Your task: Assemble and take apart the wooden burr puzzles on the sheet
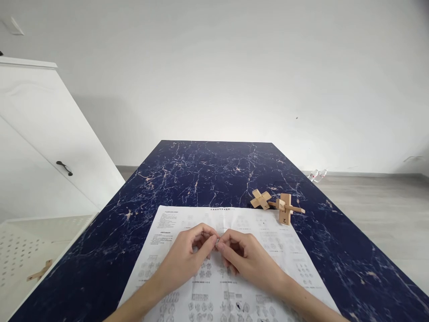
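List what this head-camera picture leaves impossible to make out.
- Whatever the left hand and right hand pinch between them: hidden by the fingertips.
- Print on the instruction sheet: too small to read.
- The sheet's near edge: cut off by the bottom of the frame and covered by the forearms.

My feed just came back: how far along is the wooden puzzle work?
Two joined wooden puzzles, a flat cross and an upright one, stand on the marbled table beyond the instruction sheet. Left hand and right hand meet fingertip to fingertip over the sheet, pinching something too small to identify. What remains cannot be told; one wooden piece lies on the white shelf at left.
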`<state>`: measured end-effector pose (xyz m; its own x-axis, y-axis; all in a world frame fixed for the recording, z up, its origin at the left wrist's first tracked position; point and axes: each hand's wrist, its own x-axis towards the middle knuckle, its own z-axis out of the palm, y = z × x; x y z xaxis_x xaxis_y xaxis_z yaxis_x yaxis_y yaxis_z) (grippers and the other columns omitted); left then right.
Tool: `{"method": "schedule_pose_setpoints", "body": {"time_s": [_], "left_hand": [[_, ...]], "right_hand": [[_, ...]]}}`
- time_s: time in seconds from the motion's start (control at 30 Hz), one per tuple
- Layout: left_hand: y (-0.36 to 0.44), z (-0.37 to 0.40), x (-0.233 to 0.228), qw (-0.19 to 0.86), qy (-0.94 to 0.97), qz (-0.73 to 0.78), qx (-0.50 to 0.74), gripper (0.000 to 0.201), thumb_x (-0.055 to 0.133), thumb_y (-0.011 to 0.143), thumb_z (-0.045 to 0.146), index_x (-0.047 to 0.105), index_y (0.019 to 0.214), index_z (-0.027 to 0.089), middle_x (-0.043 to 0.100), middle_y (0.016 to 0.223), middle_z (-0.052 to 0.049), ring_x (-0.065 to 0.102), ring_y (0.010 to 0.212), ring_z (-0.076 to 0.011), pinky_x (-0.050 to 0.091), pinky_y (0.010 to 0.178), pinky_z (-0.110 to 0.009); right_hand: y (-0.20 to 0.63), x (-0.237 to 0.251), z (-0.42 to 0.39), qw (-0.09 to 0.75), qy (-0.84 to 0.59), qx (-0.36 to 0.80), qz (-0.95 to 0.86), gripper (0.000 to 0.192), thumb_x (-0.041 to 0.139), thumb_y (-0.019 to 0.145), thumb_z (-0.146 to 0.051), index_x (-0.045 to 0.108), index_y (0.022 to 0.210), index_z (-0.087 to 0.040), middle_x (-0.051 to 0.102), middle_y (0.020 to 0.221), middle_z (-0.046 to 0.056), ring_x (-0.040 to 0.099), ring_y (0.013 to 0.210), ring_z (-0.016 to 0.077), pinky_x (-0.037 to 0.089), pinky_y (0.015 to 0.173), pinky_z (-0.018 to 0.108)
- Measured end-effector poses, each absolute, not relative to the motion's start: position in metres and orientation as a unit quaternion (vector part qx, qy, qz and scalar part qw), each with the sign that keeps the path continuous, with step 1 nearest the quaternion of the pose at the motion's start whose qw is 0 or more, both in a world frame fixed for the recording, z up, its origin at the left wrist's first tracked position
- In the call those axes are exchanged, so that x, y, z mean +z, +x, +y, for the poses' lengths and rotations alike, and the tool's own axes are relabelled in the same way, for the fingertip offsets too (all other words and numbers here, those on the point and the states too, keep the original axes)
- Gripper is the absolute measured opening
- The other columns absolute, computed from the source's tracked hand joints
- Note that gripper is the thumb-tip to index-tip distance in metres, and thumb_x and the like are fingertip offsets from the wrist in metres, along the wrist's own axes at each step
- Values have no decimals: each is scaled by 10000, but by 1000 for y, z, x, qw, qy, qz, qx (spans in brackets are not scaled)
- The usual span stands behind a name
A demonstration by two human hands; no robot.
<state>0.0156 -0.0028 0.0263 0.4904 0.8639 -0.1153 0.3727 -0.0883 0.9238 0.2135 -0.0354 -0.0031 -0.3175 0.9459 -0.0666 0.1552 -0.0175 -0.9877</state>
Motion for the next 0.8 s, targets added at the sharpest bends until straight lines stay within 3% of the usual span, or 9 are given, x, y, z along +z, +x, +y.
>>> {"method": "schedule_pose_setpoints", "body": {"time_s": [0.5, 0.8], "left_hand": [[17, -5, 30, 512, 690, 448, 247, 374, 562, 1046, 546, 693, 966, 205, 569, 691, 19, 488, 629, -150, 369, 592, -279], [15, -5, 30, 514, 693, 445, 240, 390, 550, 1064, 569, 702, 1003, 215, 629, 794, -7, 552, 696, -161, 416, 625, -283]], "right_hand": [[218, -6, -32, 379, -456, 574, -564, 444, 608, 1029, -633, 627, 906, -207, 605, 669, -30, 510, 513, 105, 375, 505, 256], [219, -2, -30, 419, -462, 601, -499, 575, 649, 944, -766, 587, 838, -204, 546, 605, -57, 436, 464, 84, 330, 475, 240]]}}
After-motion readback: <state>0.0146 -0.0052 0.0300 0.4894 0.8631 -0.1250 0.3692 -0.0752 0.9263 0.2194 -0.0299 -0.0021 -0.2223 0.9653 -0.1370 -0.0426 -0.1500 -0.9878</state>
